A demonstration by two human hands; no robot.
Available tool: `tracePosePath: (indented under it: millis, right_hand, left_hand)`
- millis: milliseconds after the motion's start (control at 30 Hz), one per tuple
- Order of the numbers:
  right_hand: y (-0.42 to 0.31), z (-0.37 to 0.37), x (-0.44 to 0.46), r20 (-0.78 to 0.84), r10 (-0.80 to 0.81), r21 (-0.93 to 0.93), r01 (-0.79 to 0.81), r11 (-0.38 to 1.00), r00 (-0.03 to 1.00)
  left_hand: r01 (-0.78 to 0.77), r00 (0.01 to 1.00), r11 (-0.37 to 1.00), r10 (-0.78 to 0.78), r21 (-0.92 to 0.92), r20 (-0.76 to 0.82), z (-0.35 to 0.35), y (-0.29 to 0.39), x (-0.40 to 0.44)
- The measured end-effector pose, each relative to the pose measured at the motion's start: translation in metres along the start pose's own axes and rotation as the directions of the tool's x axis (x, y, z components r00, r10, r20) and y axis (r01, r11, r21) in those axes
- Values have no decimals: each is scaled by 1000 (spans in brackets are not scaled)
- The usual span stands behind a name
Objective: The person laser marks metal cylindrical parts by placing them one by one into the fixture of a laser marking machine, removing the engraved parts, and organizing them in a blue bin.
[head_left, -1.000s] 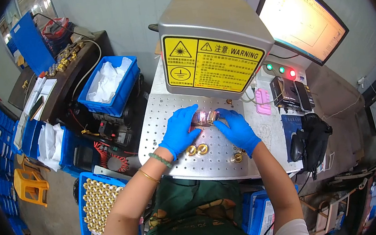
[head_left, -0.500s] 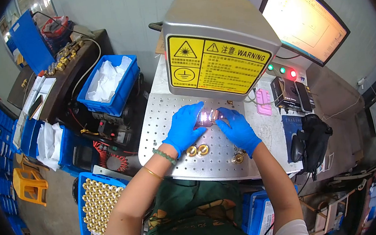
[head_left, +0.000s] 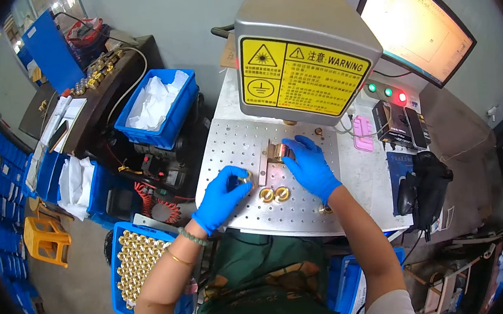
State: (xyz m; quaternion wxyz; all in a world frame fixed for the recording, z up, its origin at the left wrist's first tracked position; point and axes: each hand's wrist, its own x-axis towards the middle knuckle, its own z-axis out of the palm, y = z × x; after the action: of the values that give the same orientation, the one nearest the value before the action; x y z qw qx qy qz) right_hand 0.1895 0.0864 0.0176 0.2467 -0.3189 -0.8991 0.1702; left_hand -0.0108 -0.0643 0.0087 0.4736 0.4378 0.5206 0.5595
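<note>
My left hand (head_left: pixel 222 197), in a blue glove, pinches a small brass fitting (head_left: pixel 247 178) between thumb and fingers, left of a narrow metal stop bar (head_left: pixel 263 167). My right hand (head_left: pixel 313 169), also gloved, has its fingers closed around a shiny brass cylindrical fitting (head_left: pixel 280 152) beside the bar, under the marking head. Two ring-shaped brass fittings (head_left: pixel 274 195) stand side by side on the perforated metal plate (head_left: pixel 232 141) between my hands. Another brass piece (head_left: pixel 325 209) is partly hidden by my right wrist.
A grey laser head (head_left: pixel 308 48) with a yellow warning label overhangs the plate. At the lower left, a blue crate (head_left: pixel 118 291) holds rows of brass fittings. On the right are a monitor (head_left: pixel 420 19), lit buttons (head_left: pixel 388 92), a pink case (head_left: pixel 362 133) and a black mouse (head_left: pixel 407 195).
My left hand has drawn away left and towards me with a brass fitting. My right hand stays near the bar. The bright glow between the hands is gone, and the view has shifted slightly.
</note>
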Motion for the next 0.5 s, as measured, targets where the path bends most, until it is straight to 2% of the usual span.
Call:
tracePosePath:
  millis: [33,67,100,167,200,267,300,367,400,467,500]
  right_hand:
    - [6,3,-2,19,-7,-71,8,997,1000]
    - [7,2,-3,39,-12,-143,17,990,999]
    - [8,-1,-6,40,-10,-144,16,990,999]
    - [5,-12,-11,28,-1,-104,3,995,1000]
    - [2,-20,-14,29,-2,-105,5,994,1000]
    - [-3,-37,-27,-16,-67,20,68,998,998]
    - [-3,-42,-32,-13,-71,19,71,997,997]
    - [-3,-46,-46,-96,-77,65,84,994,992]
    - [-1,-44,-52,-90,-80,65,86,994,993]
    - [7,-34,-62,-137,-48,106,63,992,989]
    - [9,-30,-67,-133,-51,108,66,992,990]
  left_hand:
    - [-19,1000,990,17,143,14,-1,-1,-7]
    - [-18,1000,990,16,143,14,2,3,-13]
    - [-72,997,965,60,252,54,5,6,-19]
    - [-236,970,879,193,413,145,8,6,-24]
    - [-236,971,880,194,412,143,8,9,-26]
    - [-361,932,662,259,656,252,9,23,-27]
    - [-360,933,664,261,656,248,7,27,-24]
    - [-354,920,630,100,692,379,2,35,-16]
    - [-349,922,633,100,691,374,1,36,-9]
    - [-611,775,342,76,714,627,-1,37,6]
    - [-586,781,273,-60,763,621,6,42,13]
